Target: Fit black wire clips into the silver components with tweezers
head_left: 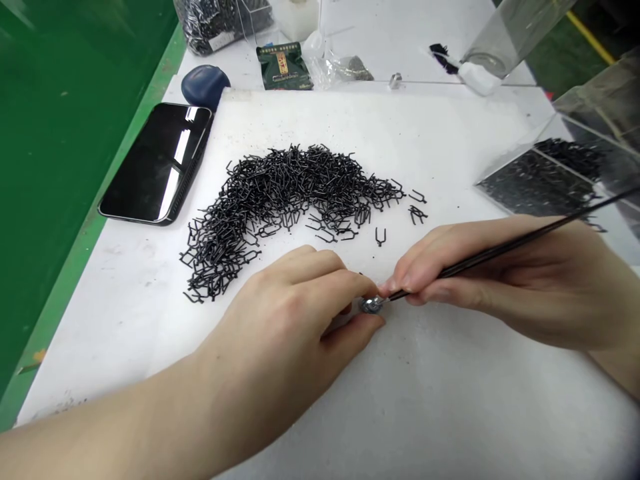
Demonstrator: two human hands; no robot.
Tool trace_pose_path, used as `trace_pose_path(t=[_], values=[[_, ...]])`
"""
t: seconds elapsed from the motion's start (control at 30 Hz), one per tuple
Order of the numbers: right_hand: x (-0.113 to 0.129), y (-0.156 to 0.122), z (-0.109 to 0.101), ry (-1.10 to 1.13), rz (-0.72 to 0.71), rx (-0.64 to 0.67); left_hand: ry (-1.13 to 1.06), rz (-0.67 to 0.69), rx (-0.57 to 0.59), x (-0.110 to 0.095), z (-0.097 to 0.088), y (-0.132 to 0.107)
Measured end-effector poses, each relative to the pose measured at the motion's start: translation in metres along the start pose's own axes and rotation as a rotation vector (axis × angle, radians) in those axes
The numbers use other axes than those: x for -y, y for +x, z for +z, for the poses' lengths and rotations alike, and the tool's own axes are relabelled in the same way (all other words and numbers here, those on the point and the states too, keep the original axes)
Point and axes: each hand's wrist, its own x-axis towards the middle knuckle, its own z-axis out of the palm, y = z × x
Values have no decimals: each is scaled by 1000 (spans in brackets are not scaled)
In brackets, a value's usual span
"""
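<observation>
**Left hand (280, 320):** closed and right in the action, thumb and fingers pinching a small silvery metal part (371, 305) low over the white work sheet (425, 393)!

**Right hand (475, 273):** gripping a slim black tool (505, 251) like a pen, the shaft running back past the knuckles and out toward the upper right.

**At the tip:** the tool's point meets that silvery part, with both hands nearly touching around it. The part is too small and too covered by fingers to make out any detail.

**Center of the sheet:** a big arched heap of black wire clips (280, 200), tangled together just beyond the left hand.

**Strays:** a lone U-shaped clip (381, 235) sits apart, just above the hands, with a few more off the heap's right end.

**Left of the heap:** a black smartphone (155, 163), lying face up on the bench.

**Far edge:** a dark blue rounded object (204, 85), a green packet (284, 67) and a bag of black parts (210, 23).

**Right side:** a transparent tray (537, 183) holding more black clips.
</observation>
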Motion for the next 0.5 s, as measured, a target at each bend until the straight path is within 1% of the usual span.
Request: trace_pose_path(t=[0.13, 0.3, 0.4, 0.5], values=[[-1, -2, 0, -14, -23, -1, -2, -1, -26, 0, 0, 1], [-1, -4, -1, -21, -30, -7, 3, 3, -14, 0, 2, 0], [0, -3, -2, -10, -17, -51, 0, 6, -17, 0, 3, -1], [1, -1, -4, -13, -35, -102, -11, -3, -14, -1, 1, -1]])
